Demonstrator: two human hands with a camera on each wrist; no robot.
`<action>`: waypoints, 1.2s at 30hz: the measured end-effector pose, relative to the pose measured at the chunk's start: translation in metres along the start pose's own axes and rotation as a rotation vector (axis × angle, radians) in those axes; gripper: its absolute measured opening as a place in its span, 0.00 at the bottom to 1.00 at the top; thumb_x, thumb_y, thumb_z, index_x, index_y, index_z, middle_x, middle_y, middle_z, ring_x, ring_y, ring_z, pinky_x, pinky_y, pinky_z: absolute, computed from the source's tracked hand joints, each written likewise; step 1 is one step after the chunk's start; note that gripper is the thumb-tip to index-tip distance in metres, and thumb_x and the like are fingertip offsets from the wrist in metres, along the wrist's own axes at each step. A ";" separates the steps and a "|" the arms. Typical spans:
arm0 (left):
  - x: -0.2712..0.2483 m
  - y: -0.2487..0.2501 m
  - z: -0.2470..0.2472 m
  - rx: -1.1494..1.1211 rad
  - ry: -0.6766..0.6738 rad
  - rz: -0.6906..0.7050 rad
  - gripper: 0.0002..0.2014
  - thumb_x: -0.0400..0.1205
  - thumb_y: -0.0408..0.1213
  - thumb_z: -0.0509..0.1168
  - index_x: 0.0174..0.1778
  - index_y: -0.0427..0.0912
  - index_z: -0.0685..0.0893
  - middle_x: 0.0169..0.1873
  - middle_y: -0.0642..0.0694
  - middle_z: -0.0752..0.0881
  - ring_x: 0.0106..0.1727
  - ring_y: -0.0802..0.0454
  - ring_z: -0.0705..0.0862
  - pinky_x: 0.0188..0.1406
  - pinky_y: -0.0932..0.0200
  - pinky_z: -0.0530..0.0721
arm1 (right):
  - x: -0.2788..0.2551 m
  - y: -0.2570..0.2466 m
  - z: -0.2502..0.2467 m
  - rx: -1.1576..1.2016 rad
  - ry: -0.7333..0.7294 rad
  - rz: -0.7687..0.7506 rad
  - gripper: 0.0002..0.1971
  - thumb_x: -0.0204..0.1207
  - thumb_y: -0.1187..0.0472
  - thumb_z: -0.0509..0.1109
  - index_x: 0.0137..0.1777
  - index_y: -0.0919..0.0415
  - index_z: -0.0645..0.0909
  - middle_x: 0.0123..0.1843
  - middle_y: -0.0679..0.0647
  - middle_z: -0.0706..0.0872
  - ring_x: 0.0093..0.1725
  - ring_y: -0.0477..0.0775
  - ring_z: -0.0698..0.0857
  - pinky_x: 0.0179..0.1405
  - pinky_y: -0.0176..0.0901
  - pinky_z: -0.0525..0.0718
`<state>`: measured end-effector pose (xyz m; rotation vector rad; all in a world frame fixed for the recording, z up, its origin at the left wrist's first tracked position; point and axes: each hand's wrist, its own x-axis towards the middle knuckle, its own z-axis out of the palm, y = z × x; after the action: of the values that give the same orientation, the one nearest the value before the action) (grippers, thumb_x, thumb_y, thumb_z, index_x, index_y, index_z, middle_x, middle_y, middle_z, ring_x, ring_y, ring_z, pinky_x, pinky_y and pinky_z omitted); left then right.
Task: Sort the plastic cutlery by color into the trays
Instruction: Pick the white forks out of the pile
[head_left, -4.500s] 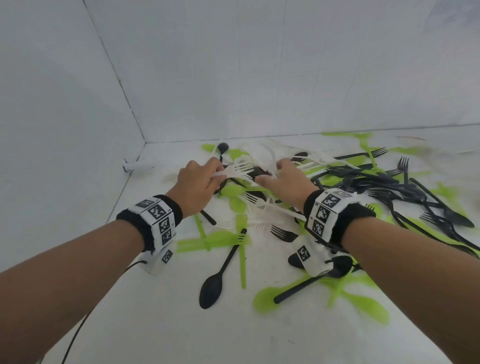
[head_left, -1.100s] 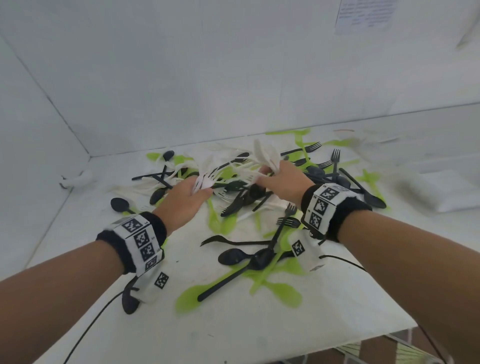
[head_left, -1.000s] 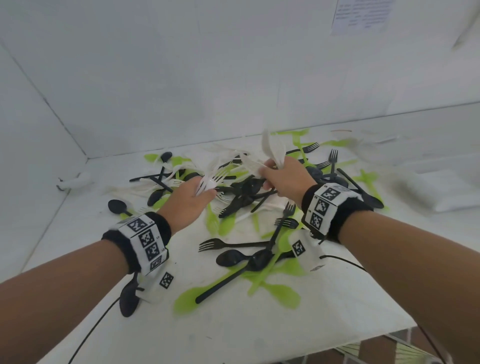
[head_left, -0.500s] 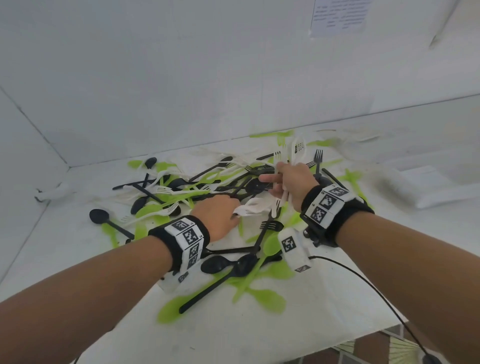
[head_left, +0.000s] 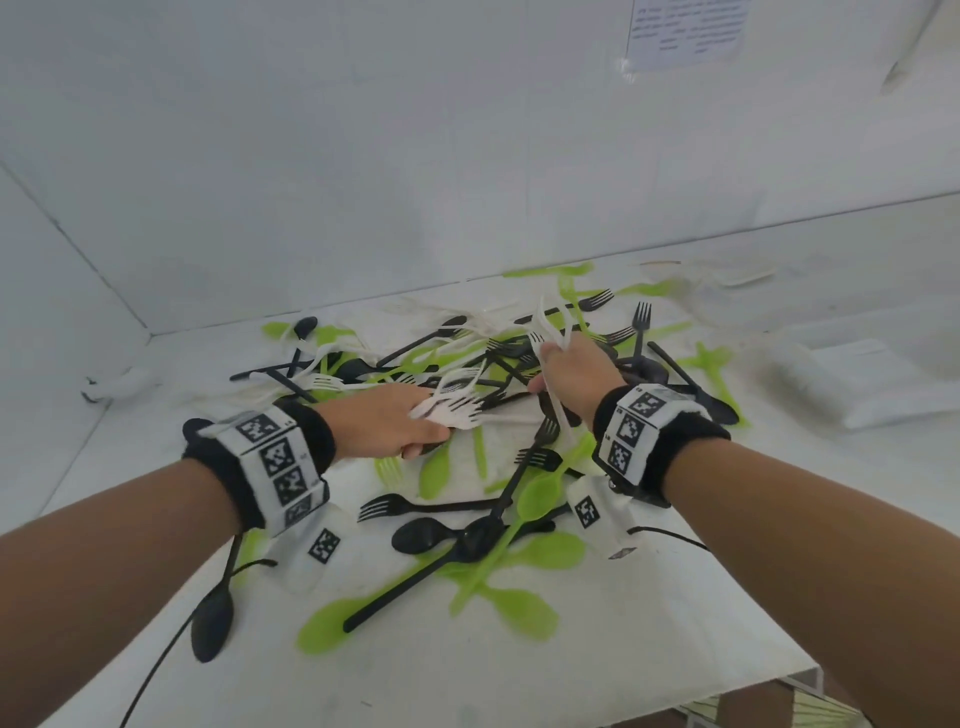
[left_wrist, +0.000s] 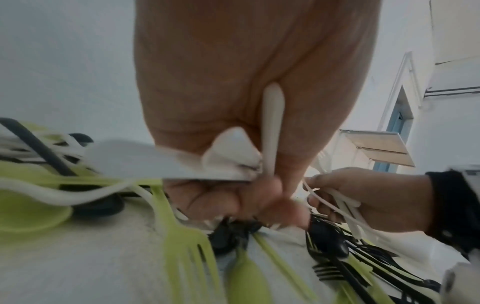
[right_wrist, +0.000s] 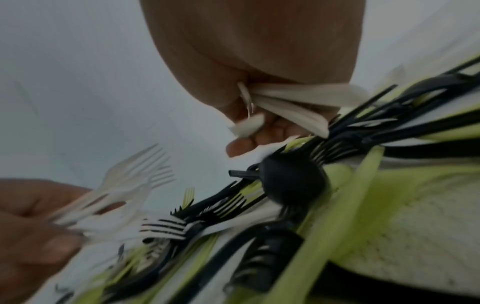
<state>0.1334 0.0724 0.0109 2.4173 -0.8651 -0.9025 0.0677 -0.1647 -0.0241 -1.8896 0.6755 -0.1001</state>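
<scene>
A tangled pile of black, green and white plastic cutlery (head_left: 498, 374) covers the white table (head_left: 649, 639). My left hand (head_left: 400, 423) is low over the middle of the pile and grips a bunch of white forks (head_left: 452, 402), whose handles show in its fist (left_wrist: 270, 131). My right hand (head_left: 569, 371) is just to the right and holds several white pieces (head_left: 553, 322) that stick up above the fist; their handles (right_wrist: 291, 102) poke out below its curled fingers.
White trays (head_left: 883, 384) lie blurred at the right of the table. Black forks and spoons (head_left: 447, 535) and green spoons (head_left: 514, 603) lie loose in front of my hands. White walls close the back and left. The table's front edge (head_left: 727, 696) is near at bottom right.
My left hand has pushed forward and right with its white forks, closer to the right hand. The right hand stays raised with its white bundle.
</scene>
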 end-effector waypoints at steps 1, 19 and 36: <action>-0.005 -0.003 -0.003 -0.046 -0.021 -0.029 0.11 0.88 0.42 0.66 0.58 0.37 0.80 0.33 0.45 0.88 0.30 0.55 0.78 0.34 0.64 0.78 | 0.000 0.000 0.002 -0.061 0.007 -0.025 0.11 0.90 0.52 0.56 0.61 0.60 0.68 0.49 0.59 0.92 0.37 0.51 0.84 0.45 0.49 0.81; -0.046 -0.050 0.009 -0.447 0.283 -0.201 0.01 0.85 0.32 0.61 0.48 0.41 0.74 0.32 0.45 0.72 0.27 0.53 0.64 0.24 0.59 0.63 | 0.000 -0.013 0.049 -1.115 -0.238 -0.446 0.14 0.84 0.50 0.65 0.65 0.54 0.79 0.58 0.54 0.87 0.54 0.60 0.87 0.43 0.48 0.78; -0.017 -0.036 0.020 -0.387 0.428 -0.094 0.08 0.87 0.45 0.64 0.51 0.43 0.79 0.36 0.50 0.77 0.33 0.53 0.72 0.34 0.55 0.72 | -0.022 -0.054 0.038 -1.014 -0.425 -0.367 0.16 0.82 0.47 0.65 0.41 0.59 0.80 0.34 0.50 0.84 0.37 0.54 0.83 0.35 0.43 0.76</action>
<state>0.1240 0.1064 -0.0164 2.1967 -0.3806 -0.4930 0.0849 -0.1084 0.0125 -2.8629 0.0361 0.4889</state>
